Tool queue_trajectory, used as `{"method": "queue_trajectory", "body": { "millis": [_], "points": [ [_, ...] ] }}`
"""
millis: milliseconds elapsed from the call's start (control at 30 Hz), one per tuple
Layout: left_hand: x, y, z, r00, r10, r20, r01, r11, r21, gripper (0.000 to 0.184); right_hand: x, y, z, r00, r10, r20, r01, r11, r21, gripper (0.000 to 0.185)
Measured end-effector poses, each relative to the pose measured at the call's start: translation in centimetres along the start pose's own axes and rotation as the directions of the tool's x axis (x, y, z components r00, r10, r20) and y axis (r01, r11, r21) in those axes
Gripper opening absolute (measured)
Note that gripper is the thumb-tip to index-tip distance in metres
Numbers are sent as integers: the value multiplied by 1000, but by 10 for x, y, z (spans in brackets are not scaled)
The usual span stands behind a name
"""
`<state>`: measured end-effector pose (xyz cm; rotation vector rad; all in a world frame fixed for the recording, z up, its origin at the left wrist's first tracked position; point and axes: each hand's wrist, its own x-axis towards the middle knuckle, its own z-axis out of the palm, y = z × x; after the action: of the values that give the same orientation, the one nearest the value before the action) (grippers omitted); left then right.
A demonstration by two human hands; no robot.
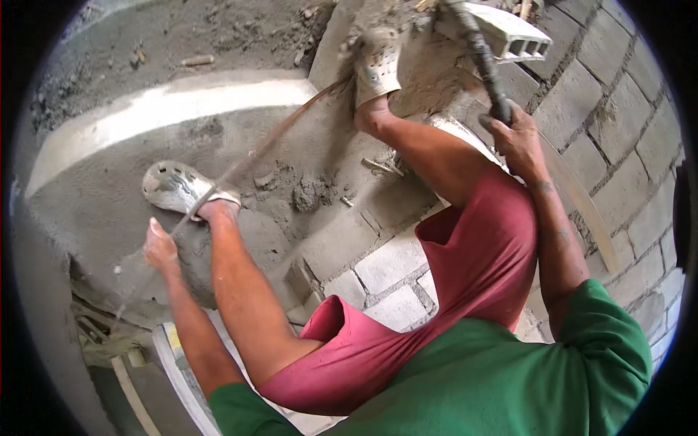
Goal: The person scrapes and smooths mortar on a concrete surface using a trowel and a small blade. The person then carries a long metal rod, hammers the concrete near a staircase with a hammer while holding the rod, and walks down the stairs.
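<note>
My left hand (160,247) is closed around a long thin rod (269,138), near its lower part. This rod slants up and right, passing over my left shoe, and its far end lies by my other shoe. In my right hand (520,142), the fingers wrap the lower end of a thick black-wrapped bar (476,51). The bar's far end runs out of the top of the view, so I cannot tell what kind of tool it is. Under my feet is rough grey mortar (305,192) with loose lumps.
A pale curved concrete edge (182,102) runs across the upper left. Hollow block (512,36) lies at top right, beside a block wall (611,123). A flat wooden strip (582,203) leans by my right forearm. Scraps of wood (131,392) lie at lower left.
</note>
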<state>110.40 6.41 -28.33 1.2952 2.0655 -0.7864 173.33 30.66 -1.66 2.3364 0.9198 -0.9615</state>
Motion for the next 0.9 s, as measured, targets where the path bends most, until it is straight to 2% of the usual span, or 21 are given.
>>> {"method": "queue_trajectory", "body": {
  "millis": [33,67,100,133,167,200,267,400,467,600,633,667,700,733,800,833,867,900],
  "points": [
    [-11,-1,-2,1000,-3,-1,3,1000,-29,54,3,14,0,996,-89,-11,89,996,13,23],
    [-23,-2,-11,1000,-10,-11,10,998,-60,54,-1,17,-1,998,-67,12,67,998,19,25],
    [-40,-1,-28,1000,19,24,-17,997,-75,53,0,36,7,983,-177,-53,181,980,77,25],
    [-61,-1,-55,997,50,55,-45,995,-87,52,-10,33,5,987,-150,-53,153,987,46,24],
    [-89,1,-91,983,171,60,-172,985,10,47,-12,49,10,965,-243,-102,247,968,32,23],
    [-116,7,-125,956,283,83,-291,950,112,42,-24,50,8,967,-230,-114,236,971,46,22],
    [-158,12,-191,861,493,126,-483,870,-104,31,-52,57,1,972,-205,-111,211,976,49,23],
    [-200,11,-254,858,513,15,-513,857,51,26,-97,85,-35,959,-245,-142,259,961,92,24],
    [-211,21,-272,850,527,23,-527,848,59,26,-123,97,-78,970,-229,-78,230,973,6,26],
    [-246,8,-318,893,450,-16,-443,885,143,34,-156,161,-128,971,-225,-81,215,969,-119,33],
    [-255,6,-336,916,401,-5,-395,904,164,36,-164,170,-137,988,-150,-18,149,987,-57,36],
    [-267,8,-351,940,340,5,-335,925,176,38,-166,190,-136,970,-230,-82,226,973,-54,37],
    [-276,8,-367,949,314,7,-310,935,174,39,-180,193,-145,976,-201,-83,199,979,-31,37],
    [-297,0,-382,962,272,27,-272,947,171,41,-191,204,-147,981,-171,-89,178,981,81,39],
    [-335,13,-422,979,196,63,-201,975,99,47,-189,252,-125,953,-214,-215,233,970,66,40],
    [-347,0,-423,972,225,66,-226,974,10,50,-191,262,-128,964,-239,-112,256,952,171,41],
    [-362,4,-433,978,144,149,-142,990,-24,51,-211,248,-145,996,-81,-42,90,958,271,42],
    [-379,3,-435,977,154,144,-147,987,-62,51,-217,260,-140,979,-130,-159,164,961,224,40]
  ]
}}
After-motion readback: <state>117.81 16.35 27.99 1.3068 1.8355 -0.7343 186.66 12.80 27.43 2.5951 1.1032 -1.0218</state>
